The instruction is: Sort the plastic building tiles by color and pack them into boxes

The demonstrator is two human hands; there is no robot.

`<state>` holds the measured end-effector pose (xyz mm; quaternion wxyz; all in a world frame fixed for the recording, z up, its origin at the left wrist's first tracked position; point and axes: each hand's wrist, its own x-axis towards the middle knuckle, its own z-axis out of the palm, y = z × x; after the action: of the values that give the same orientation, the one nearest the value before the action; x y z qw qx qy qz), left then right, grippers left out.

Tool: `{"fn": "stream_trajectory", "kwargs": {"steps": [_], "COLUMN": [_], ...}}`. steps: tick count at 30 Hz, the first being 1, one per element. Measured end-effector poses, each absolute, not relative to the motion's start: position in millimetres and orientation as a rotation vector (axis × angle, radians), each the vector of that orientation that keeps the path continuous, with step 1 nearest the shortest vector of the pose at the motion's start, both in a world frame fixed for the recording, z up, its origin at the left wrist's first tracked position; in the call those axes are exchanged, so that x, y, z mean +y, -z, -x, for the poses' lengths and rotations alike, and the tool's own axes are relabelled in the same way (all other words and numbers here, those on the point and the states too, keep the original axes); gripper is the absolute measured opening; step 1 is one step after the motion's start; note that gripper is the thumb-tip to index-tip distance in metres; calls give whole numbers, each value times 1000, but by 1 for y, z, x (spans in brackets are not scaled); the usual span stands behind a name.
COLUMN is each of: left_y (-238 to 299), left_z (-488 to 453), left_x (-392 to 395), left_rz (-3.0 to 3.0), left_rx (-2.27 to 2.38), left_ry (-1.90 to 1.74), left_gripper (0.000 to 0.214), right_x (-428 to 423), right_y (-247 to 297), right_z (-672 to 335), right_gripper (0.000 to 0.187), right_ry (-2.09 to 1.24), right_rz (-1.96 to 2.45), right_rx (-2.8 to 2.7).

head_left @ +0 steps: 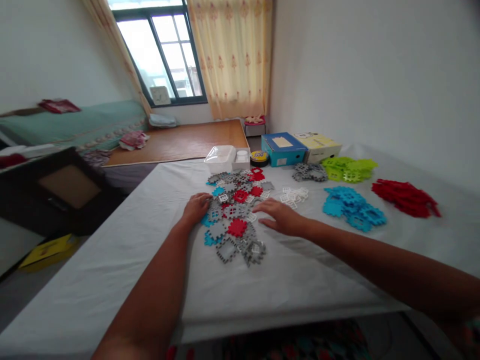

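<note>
A mixed pile of flat, notched plastic building pieces in grey, red, blue and white lies on the white-covered table. At its left edge, my left hand rests against the pieces, fingers loosely bent and nothing visible in them. My right hand is at the right side of the pile, its thumb apart from the fingers. The fingertips are close to a white window-shaped piece; whether they touch it I cannot tell.
Sorted by colour, several heaps lie to the right: white pieces, grey pieces, green pieces, blue pieces and red pieces. Behind them are a blue box, a yellow box, a round tin and a clear plastic container.
</note>
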<state>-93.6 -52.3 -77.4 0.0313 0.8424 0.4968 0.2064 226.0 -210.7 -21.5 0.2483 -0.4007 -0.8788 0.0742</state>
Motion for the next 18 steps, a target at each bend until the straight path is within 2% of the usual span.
{"fn": "stream_trajectory", "kwargs": {"steps": [5,9,15,18], "left_y": [79,78,78,81], "left_z": [93,92,94,98], "left_x": [-52,-52,-50,-44], "left_rz": [-2586,-2575,-2591,-2622], "left_rx": [1502,1505,1492,1484], "left_ry": [-669,-677,-663,-645], "left_gripper": [36,36,37,38], "right_x": [-201,-196,-210,-221], "right_y": [29,27,12,7], "right_z": [-156,-151,-207,-273], "right_gripper": [44,34,40,37], "right_ry": [-205,-234,-340,-235], "right_rz": [1183,1202,1122,1246], "right_rx": [-2581,-2582,-2270,-2098]}}
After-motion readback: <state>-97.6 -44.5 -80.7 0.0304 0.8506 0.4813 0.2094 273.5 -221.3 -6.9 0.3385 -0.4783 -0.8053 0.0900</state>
